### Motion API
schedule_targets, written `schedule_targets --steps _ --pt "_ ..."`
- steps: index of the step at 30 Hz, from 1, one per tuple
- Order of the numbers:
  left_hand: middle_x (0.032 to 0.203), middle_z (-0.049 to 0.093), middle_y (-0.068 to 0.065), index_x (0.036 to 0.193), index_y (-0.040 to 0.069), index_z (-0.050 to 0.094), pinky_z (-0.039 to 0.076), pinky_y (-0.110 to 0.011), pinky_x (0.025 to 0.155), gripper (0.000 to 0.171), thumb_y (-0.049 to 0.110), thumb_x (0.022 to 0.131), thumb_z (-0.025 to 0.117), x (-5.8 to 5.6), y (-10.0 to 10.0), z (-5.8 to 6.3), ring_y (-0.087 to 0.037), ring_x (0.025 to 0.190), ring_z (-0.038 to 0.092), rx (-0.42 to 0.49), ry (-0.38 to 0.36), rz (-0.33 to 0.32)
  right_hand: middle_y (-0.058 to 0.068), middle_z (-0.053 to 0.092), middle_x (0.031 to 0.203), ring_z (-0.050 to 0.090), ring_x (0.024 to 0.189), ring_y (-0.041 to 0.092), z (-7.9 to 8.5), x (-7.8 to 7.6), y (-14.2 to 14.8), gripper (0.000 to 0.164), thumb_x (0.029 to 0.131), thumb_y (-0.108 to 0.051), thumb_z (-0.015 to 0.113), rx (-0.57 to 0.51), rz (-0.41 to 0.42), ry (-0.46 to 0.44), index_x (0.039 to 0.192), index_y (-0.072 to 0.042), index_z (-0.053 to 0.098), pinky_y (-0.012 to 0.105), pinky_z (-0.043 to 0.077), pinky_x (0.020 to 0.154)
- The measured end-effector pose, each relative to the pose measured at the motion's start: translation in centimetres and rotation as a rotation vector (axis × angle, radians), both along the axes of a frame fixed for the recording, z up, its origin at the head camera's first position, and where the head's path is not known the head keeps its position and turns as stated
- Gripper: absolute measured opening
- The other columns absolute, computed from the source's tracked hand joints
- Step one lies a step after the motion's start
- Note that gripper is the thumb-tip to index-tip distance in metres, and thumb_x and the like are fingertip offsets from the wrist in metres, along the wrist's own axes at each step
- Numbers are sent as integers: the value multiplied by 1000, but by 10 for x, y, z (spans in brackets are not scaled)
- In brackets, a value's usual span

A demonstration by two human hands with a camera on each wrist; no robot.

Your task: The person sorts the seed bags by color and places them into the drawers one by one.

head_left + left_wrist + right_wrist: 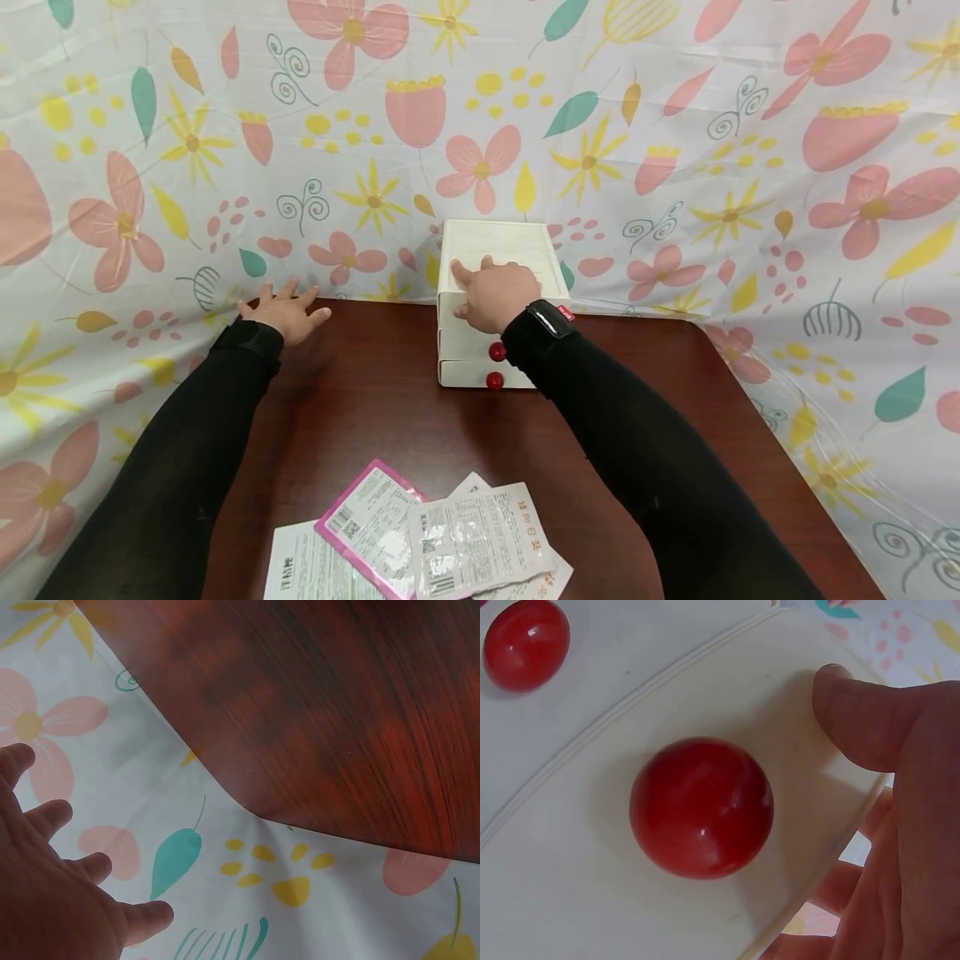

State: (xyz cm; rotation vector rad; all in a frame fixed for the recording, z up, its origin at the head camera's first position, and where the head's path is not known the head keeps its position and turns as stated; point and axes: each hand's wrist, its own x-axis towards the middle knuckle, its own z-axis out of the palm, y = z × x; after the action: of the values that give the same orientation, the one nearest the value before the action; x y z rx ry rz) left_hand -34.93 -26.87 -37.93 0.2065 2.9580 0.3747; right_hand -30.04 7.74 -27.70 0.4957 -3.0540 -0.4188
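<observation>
A small cream drawer box with round red knobs stands at the back of the brown table, by the patterned cloth. My right hand grips its top front edge. The right wrist view shows the thumb on the front panel, beside a large red knob, with the other fingers behind the edge. Over by the table's back left corner, my left hand has its fingers spread and holds nothing. In the left wrist view its fingers overlap the cloth.
Several flat printed sachets overlap at the table's front: a pink-edged one, a whitish one on top, and a white one at the left. Floral cloth hangs behind and along both sides of the table.
</observation>
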Motion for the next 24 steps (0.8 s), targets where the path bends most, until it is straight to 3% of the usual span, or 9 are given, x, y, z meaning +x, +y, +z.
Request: schedule_targets --steps 4,18,24 --pt "162 1 -25 161 13 18 -5 -83 96 81 66 100 31 0 0 1 -56 140 -16 5 -3 0 17 40 153 58 113 39 2 -1 -5 71 98 -57 53 1 5 1 160 -36 24 44 51 72" --pt "162 1 -26 161 12 18 -3 -83 96 78 61 103 34 8 -3 3 -57 141 -13 7 -25 7 16 44 149 59 105 37 -1 -3 -16 71 98 -57 51 13 23 5 160 -35 24 43 51 73" --pt "162 2 -27 161 11 18 -3 -81 97 78 61 103 33 7 -1 4 -57 141 -11 14 -27 -2 15 41 152 55 113 42 -2 -4 -11 70 98 -59 47 7 18 15 160 -37 23 45 50 79"
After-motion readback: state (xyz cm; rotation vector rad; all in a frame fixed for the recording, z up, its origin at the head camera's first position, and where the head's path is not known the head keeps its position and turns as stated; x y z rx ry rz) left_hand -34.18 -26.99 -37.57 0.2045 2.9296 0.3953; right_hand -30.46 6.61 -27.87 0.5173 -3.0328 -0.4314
